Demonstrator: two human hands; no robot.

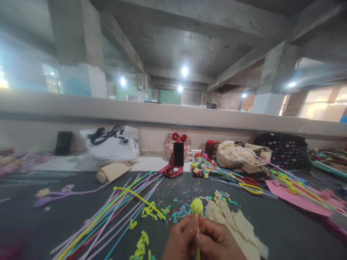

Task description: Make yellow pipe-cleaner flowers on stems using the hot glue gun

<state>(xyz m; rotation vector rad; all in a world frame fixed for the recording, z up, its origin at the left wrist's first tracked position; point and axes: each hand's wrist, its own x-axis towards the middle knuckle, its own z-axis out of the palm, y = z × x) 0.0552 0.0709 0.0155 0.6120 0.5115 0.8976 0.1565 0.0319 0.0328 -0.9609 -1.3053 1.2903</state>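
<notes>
Both my hands meet at the bottom centre of the view over a dark table [284, 227]. My left hand [180, 240] and my right hand [218, 242] pinch a thin yellow stem [197, 252] between their fingertips. A fuzzy yellow pompom [196, 206] tops the stem, just above my fingers. A long bundle of coloured pipe cleaners [114, 213] lies to the left of my hands. Small cut pieces in yellow, blue and red [173, 213] are scattered just beyond my fingers. A crumpled cream cloth [238, 224] lies right of my hands.
A phone [178, 154] stands upright on a red stand [171, 170] at the table's middle. Yellow-handled scissors [249, 187], a bunch of finished pompom stems [202, 166], a pink sheet [295, 198], a white bag [114, 144], a beige bag [241, 155] and a dotted black bag [284, 150] line the far side under a low wall.
</notes>
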